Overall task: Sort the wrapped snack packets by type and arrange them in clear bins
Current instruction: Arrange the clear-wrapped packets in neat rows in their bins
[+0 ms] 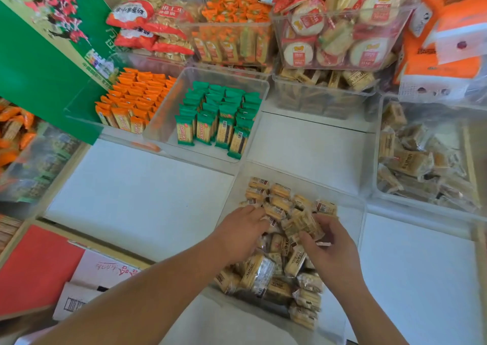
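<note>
Two hands logged inside clear bin point(347, 218), lower centre of frame | left hand point(241, 232): fingers nearly straight, resting on tan packets point(263, 268) | right hand point(330, 247): fingers curled round a single packet point(307, 224) of that pile | I note green packets point(221, 118) and orange packets point(134, 94) binned upright in rows, centre and upper left.

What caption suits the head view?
Left hand and right hand sort tan packets in a bin; orange packets and green packets behind.

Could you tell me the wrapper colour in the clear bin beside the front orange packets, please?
Green wrapped snack packets, best in head view.
</note>
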Demonstrator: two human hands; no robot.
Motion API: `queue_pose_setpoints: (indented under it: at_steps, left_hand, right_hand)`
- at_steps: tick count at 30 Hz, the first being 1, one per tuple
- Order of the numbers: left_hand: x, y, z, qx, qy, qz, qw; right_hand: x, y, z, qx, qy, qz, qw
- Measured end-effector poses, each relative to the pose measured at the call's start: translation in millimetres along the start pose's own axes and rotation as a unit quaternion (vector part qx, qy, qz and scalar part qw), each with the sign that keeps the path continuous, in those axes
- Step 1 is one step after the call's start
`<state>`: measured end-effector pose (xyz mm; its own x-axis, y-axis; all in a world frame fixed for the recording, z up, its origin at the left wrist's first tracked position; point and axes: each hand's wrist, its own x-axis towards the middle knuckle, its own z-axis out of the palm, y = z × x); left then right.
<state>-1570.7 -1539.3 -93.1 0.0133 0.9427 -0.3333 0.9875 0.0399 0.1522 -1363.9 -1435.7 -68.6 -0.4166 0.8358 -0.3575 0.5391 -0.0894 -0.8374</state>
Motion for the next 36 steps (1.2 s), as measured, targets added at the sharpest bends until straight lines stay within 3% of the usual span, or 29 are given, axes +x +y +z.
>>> queue_pose_setpoints:
  at_steps: [14,19,26,29,33,36]
  left_hand:
    - [4.3,-2.8,1.9,0.047,0.007,0.008,0.999]
    - [0.9,-20.0,-3.6,0.133,0.024,-0.023,0.991]
    - [-4.9,-18.2,-0.5,0.184,0.04,-0.035,0.981]
    - [-14.8,-22.3,-2.3,0.166,0.053,-0.014,0.985]
    - [-30.5,-20.3,-4.7,0.107,0.084,-0.011,0.991]
    - [-41.9,-19.3,-3.7,0.049,0.125,-0.016,0.991]
  right_hand:
    - [2.5,9.7,0.7,0.027,-0.027,0.002,0.999]
    - [3.1,3.5,7.6,0.028,-0.056,-0.022,0.998]
    - [18.4,-0.4,40.5,-0.164,-0.133,-0.104,0.972]
    - [21.4,4.8,57.5,-0.273,-0.097,-0.13,0.948]
    - [23.6,10.2,72.2,-0.259,-0.064,-0.146,0.953]
    - [26.2,17.7,81.4,-0.286,-0.015,-0.207,0.936]
